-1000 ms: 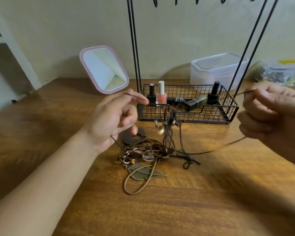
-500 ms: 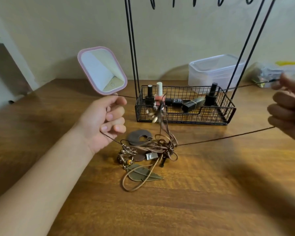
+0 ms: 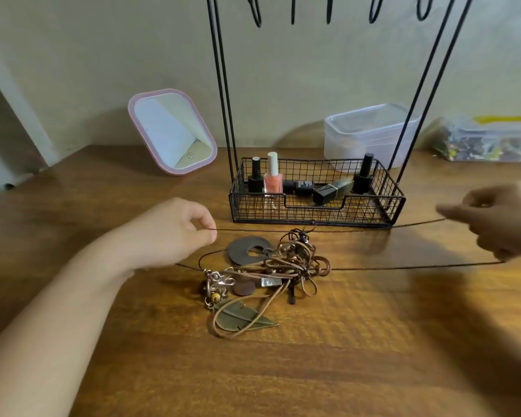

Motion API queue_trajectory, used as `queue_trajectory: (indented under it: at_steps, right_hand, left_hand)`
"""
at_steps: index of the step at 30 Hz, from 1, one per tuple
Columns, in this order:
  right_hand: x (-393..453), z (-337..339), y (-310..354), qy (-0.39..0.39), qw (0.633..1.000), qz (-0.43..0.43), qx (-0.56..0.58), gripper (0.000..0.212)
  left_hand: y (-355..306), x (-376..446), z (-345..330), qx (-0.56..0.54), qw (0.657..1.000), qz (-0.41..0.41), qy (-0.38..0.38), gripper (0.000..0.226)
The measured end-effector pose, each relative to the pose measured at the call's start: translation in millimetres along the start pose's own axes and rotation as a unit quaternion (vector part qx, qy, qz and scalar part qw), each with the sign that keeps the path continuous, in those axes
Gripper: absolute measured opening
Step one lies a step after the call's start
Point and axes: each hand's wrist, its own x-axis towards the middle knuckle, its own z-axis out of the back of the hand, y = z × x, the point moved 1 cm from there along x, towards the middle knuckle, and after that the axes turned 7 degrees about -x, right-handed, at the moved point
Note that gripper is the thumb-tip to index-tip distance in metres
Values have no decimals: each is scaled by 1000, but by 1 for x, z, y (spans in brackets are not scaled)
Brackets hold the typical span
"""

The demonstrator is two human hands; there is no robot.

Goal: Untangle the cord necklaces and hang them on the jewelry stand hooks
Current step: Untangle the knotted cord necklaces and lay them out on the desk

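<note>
A tangle of brown cord necklaces (image 3: 271, 272) with a dark disc pendant (image 3: 247, 251) and a bronze leaf pendant (image 3: 241, 319) lies on the wooden table (image 3: 313, 371). One thin dark cord (image 3: 358, 230) runs taut from side to side above the pile, its lower strand passing through the tangle. My left hand (image 3: 175, 233) pinches its left end. My right hand (image 3: 500, 221), blurred at the right edge, grips its right end. The black wire jewelry stand (image 3: 316, 203) rises behind, its hooks (image 3: 328, 10) at the top edge.
The stand's basket holds nail polish bottles (image 3: 272, 176). A pink-framed mirror (image 3: 172, 130) leans at the back left. A clear plastic box (image 3: 370, 130) and a bag of small items (image 3: 491, 139) sit at the back right against the wall.
Both hands have moved apart and lower, pulling the dark cord taut and nearly level. The raised cluster of pendants has dropped back onto the pile.
</note>
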Motion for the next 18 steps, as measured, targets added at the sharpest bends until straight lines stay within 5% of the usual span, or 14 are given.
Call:
queue_trajectory:
  at_steps: [3,5,7,10,15,18]
  right_hand:
    - [-7,-13,12,-13,987,5,-160,38]
    - [-14,-23,23,-66,969,55,-233,31]
    - [-27,-39,39,-115,957,169,-206,19]
    - [-53,-70,72,-34,957,279,-71,9]
    - [-50,-106,84,-12,948,308,-77,27]
    - [-45,-109,84,3,948,309,-72,15]
  left_hand:
    - [0,-4,6,40,998,-18,36,16]
    - [-6,-8,5,21,997,-78,-8,33]
    - [-21,-14,-6,-75,971,-200,-106,36]
    - [-43,-21,-37,-125,931,-318,-132,20]
    - [-44,-9,-70,-52,951,-264,-151,6]
    - [-42,-1,-74,-47,964,-229,-130,9]
